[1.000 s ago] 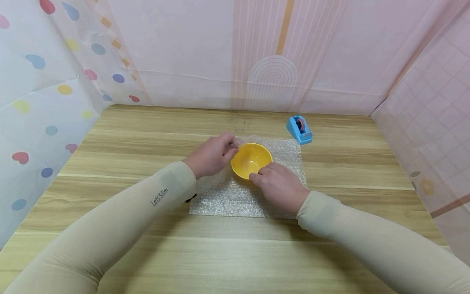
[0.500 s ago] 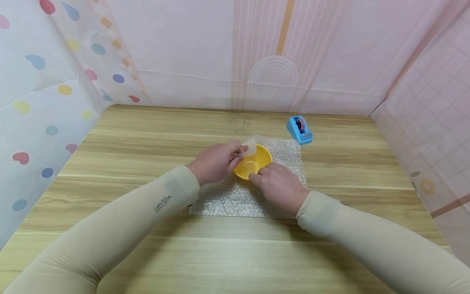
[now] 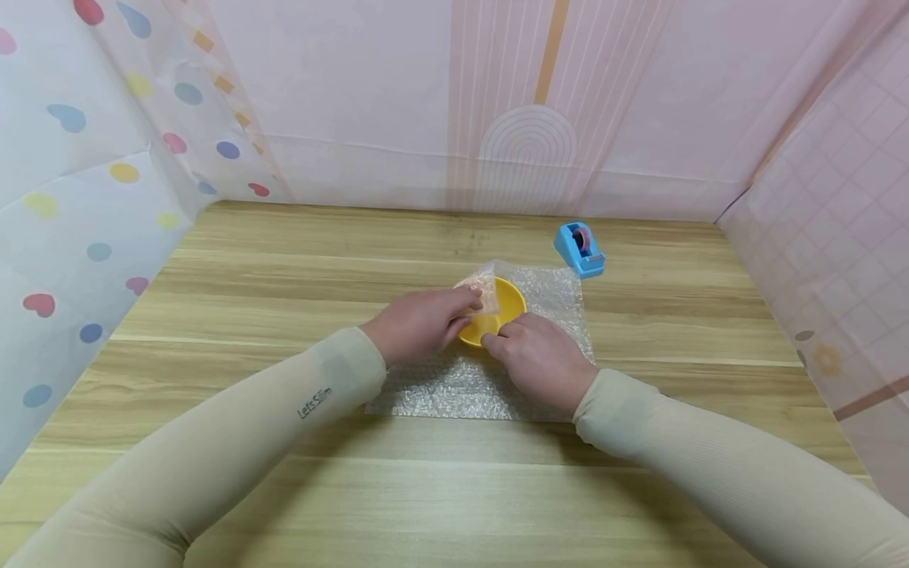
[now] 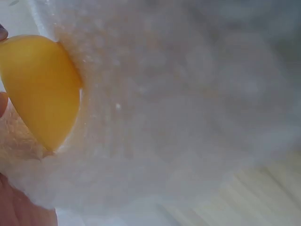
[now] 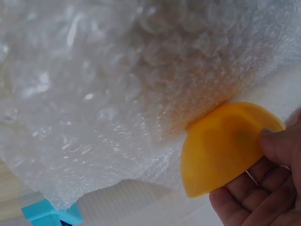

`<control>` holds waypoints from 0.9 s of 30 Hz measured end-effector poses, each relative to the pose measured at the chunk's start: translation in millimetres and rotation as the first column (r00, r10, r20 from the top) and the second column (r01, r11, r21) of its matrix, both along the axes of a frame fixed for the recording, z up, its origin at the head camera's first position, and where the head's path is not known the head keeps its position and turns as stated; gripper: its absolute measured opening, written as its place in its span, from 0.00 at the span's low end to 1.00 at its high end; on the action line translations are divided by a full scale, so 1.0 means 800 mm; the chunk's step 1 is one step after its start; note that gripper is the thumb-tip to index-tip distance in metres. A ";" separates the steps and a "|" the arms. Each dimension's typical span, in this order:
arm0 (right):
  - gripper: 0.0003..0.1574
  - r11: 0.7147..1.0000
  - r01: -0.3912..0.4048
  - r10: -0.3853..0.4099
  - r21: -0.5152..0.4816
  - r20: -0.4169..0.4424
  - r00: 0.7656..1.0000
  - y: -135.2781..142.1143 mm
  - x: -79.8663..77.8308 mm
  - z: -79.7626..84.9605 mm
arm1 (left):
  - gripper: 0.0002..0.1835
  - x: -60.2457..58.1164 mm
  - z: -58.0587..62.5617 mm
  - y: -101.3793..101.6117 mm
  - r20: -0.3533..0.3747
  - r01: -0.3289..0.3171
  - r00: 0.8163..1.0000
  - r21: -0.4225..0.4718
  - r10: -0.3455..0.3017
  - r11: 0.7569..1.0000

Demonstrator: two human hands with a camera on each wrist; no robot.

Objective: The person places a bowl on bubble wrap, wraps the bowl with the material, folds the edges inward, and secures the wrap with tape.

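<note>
The left hand [image 3: 419,321] and a flap of bubble wrap [image 3: 489,285] cover the bowl's [image 3: 511,304] side toward the counter's [image 3: 454,481] left edge. The right hand [image 3: 543,361] masks part of its near rim. The head view cuts off the counter's near edge. In the left wrist view the wrap is blurred and fingers [image 4: 3,103] are cropped; the right wrist view crops the tape dispenser [image 5: 44,213].

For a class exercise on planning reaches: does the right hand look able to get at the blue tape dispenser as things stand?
Probably yes, if the right hand first releases the yellow bowl it grips; only low bubble wrap appears to lie between that hand and the tape dispenser.
</note>
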State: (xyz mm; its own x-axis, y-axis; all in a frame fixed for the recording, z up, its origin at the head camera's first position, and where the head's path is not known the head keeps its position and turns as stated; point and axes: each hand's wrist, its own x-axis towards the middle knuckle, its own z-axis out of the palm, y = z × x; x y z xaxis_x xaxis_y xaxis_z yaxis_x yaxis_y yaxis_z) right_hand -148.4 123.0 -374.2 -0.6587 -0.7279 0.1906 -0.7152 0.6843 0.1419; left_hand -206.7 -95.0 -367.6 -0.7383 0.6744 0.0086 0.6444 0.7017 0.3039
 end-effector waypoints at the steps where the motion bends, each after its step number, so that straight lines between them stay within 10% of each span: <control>1: 0.09 1.000 0.001 -0.001 0.000 0.000 1.000 0.000 0.000 0.000 | 0.20 0.000 -0.001 -0.002 -0.006 0.014 1.000 -0.019 -0.015 1.000; 27: 0.10 1.000 -0.011 0.011 0.009 -0.008 1.000 0.003 0.002 0.001 | 0.29 -0.002 -0.002 -0.031 -0.067 0.206 0.973 -0.201 -0.223 0.958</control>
State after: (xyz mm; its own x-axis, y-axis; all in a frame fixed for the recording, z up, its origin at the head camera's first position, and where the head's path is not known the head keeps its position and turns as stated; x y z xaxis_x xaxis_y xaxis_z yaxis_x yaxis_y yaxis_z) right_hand -147.2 125.0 -373.3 -0.6492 -0.7366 0.1894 -0.7214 0.6753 0.1535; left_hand -208.3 -120.1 -369.0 -0.5785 0.8120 -0.0782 0.8041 0.5837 0.1129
